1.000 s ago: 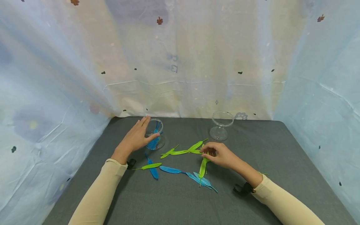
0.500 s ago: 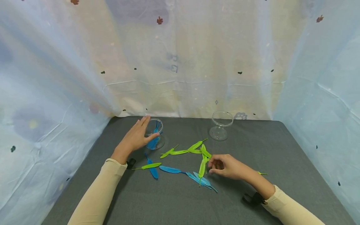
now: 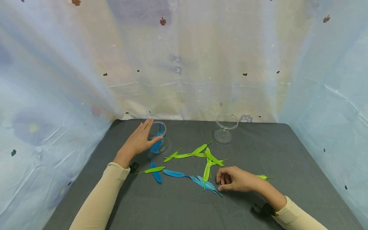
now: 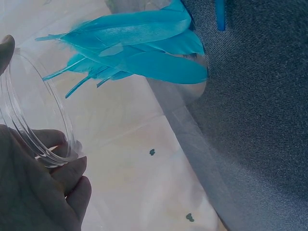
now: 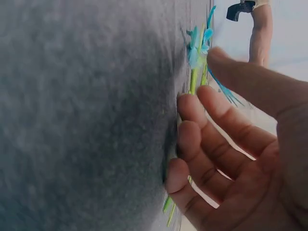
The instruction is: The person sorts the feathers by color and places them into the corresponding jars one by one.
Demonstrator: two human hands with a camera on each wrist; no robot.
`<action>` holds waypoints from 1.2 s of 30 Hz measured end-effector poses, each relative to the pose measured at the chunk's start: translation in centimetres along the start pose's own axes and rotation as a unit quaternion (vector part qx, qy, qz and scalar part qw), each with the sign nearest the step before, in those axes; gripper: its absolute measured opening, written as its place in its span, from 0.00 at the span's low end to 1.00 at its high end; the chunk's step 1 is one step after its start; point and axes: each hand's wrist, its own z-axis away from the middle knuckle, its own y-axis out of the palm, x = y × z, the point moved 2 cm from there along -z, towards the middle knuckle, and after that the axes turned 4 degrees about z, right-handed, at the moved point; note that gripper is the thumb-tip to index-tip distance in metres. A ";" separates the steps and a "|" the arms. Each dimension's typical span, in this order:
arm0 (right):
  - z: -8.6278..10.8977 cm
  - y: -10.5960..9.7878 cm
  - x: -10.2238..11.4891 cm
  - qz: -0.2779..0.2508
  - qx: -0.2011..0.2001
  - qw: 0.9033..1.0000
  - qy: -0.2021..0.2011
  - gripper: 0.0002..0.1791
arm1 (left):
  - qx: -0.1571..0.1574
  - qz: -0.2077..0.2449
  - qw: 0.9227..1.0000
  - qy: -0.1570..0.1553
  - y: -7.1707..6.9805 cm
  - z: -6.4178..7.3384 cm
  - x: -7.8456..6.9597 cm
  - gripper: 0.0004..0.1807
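My left hand holds a clear footed cup by its rim, thumb on the near side. Several blue feathers stand inside it, quills toward the mouth. My right hand hovers low over the table, its fingers loosely bent and nothing visible between them. Closest to its fingertips lie light-blue feathers with a green feather overlapping them. More green feathers are spread in a crossing line across the middle. Toward the left, a green feather lies across a blue feather.
At the back right stands a second clear footed cup, with no feathers visible in it. A green feather lies partly hidden behind the right forearm. The grey table ends at a hanging patterned curtain.
My right hand has drawn back from the green feathers, toward the right and nearer the front edge, uncovering a green feather beneath it. The left hand and its cup stay put.
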 end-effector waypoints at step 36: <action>0.0 0.4 1.0 0.086 0.017 0.996 0.008 0.09 | -0.004 -0.012 1.000 0.006 -0.1 0.0 -0.2 0.61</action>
